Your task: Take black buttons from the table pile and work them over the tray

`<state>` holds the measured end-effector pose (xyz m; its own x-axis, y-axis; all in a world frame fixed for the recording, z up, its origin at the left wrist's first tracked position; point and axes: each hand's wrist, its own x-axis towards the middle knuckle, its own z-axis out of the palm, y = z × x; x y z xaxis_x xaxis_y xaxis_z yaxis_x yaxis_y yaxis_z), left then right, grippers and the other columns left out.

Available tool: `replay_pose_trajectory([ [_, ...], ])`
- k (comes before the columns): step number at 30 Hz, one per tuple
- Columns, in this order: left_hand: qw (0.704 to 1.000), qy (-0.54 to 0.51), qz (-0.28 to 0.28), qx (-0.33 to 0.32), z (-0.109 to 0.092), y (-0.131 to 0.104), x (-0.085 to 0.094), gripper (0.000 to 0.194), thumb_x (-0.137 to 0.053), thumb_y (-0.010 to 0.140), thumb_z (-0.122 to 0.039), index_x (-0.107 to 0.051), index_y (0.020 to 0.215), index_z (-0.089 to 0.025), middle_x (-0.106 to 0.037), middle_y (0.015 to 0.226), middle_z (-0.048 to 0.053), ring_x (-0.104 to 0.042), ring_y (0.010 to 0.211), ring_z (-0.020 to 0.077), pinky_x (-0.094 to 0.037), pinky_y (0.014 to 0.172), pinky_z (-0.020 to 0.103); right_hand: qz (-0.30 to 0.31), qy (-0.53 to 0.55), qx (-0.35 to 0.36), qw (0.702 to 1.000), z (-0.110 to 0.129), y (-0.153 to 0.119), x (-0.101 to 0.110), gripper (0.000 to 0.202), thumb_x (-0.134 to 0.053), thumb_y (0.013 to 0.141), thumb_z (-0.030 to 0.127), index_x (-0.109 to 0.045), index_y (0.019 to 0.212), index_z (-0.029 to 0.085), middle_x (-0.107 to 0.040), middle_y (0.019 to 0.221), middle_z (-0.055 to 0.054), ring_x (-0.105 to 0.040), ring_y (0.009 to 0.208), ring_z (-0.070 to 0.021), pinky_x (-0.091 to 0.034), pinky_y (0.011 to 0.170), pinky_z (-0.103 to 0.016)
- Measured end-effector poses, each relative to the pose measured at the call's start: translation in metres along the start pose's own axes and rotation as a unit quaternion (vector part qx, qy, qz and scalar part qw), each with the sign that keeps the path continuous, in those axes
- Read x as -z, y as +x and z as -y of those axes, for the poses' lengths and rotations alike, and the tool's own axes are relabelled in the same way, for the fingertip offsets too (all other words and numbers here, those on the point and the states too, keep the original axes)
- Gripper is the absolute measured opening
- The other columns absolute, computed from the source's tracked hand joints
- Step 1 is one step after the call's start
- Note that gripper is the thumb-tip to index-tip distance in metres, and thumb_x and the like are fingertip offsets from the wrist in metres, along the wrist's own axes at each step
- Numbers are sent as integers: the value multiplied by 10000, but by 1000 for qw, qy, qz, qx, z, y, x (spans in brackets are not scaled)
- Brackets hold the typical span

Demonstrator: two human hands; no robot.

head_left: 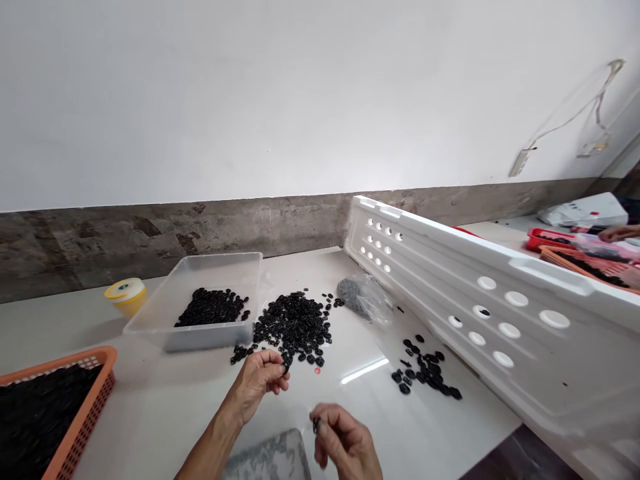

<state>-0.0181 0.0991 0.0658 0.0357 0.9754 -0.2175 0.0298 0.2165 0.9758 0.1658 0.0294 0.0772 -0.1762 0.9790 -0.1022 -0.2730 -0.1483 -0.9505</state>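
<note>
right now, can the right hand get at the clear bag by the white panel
Probably yes: nothing seems to stand between the right hand and the bag, though that hand pinches a black piece it may need to drop.

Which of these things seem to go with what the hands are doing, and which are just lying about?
Seem in use:
left hand, pinching a small black piece
right hand, pinching another dark piece
loose black pile
translucent tub

Probably just there:
yellow container, left of the tub
white holed panel
power strip, at upper right
</note>
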Motion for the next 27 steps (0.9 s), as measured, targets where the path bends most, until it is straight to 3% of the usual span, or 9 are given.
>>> replay_pose_trajectory([
  [5, 990, -140, 23, 4, -9, -68, -9, 236, -719, 653, -314, -630, 751, -119, -636, 509, 0, -545, 420, 99, -366, 455, 207, 20, 69, 0, 997, 12, -2, -21, 307, -712, 761, 420, -652, 809, 123, -638, 658, -35, -539, 543, -105, -387, 536, -208],
  [11, 983, -179, -32, -4, -1, -113, -7, 251, -801, 638, -338, -659, 665, -132, -635, 446, -8, -534, 398, 89, -368, 415, 176, 100, 190, -48, 976, -9, -19, -43, 287, -755, 735, 384, -678, 797, 114, -677, 707, -51, -610, 534, -107, -416, 526, -196],
  [14, 982, -167, -79, -33, 8, -127, -5, 237, -814, 629, -359, -716, 680, -149, -665, 483, -7, -549, 427, 93, -420, 434, 178, 113, 232, -56, 965, -10, -26, -49, 249, -765, 734, 347, -674, 769, 118, -703, 781, -67, -623, 538, -99, -426, 531, -190],
  [18, 978, -141, -134, -69, 13, -140, -6, 312, -776, 652, -457, -778, 726, -154, -686, 494, 23, -575, 449, 124, -467, 443, 198, 115, 223, -69, 966, -7, -30, -55, 242, -754, 753, 328, -670, 789, 104, -704, 653, -71, -636, 577, -138, -465, 598, -239],
  [22, 971, -188, -140, -50, 13, -146, -5, 345, -808, 603, -472, -793, 752, -162, -704, 526, 35, -582, 469, 121, -470, 455, 185, 117, 209, -59, 969, -5, -32, -61, 257, -744, 761, 345, -660, 812, 107, -689, 633, -58, -633, 576, -159, -488, 613, -288],
  [27, 968, -208, -136, -27, 22, -143, 5, 291, -842, 575, -416, -774, 670, -149, -655, 475, 9, -515, 432, 86, -439, 444, 172, 115, 157, -57, 979, -12, -33, -66, 270, -743, 760, 357, -668, 791, 99, -697, 646, -65, -639, 585, -140, -466, 611, -243],
])
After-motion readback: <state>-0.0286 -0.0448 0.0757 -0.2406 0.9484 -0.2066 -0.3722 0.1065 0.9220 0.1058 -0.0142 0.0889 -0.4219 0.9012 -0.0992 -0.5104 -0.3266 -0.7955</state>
